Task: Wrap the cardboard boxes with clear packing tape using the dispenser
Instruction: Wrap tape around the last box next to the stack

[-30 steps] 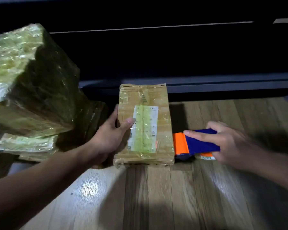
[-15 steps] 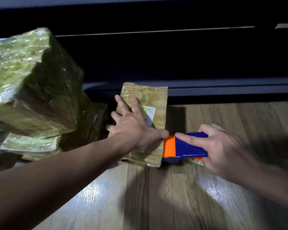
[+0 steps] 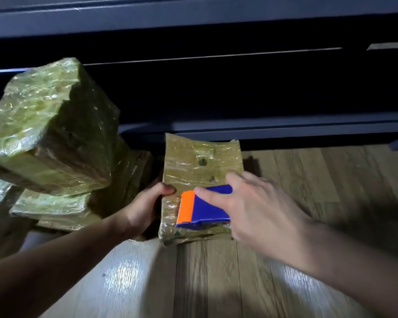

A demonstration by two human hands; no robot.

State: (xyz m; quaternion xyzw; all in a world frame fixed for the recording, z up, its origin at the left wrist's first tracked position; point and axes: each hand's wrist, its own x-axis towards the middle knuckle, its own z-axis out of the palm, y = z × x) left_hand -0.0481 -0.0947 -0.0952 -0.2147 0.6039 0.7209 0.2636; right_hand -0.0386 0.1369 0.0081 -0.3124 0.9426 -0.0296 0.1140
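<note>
A flat cardboard box [image 3: 200, 161] covered in shiny clear tape lies on the wooden floor, centre of view. My left hand [image 3: 145, 207] grips its left edge, thumb on top. My right hand [image 3: 251, 207] holds the blue and orange tape dispenser [image 3: 200, 210] on the box's near top face, its orange blade end pointing left. The tape roll is mostly hidden under the dispenser and my hand.
A stack of taped boxes [image 3: 46, 134] stands at the left, the top one large and tilted, flatter ones [image 3: 53, 206] beneath. Dark blue furniture [image 3: 239, 88] runs along the back. Wooden floor [image 3: 216, 283] stretches toward me and to the right.
The box has been turned over, its label face gone from view. My left hand moved from the box's top to its left edge. The dispenser moved left from the floor onto the box.
</note>
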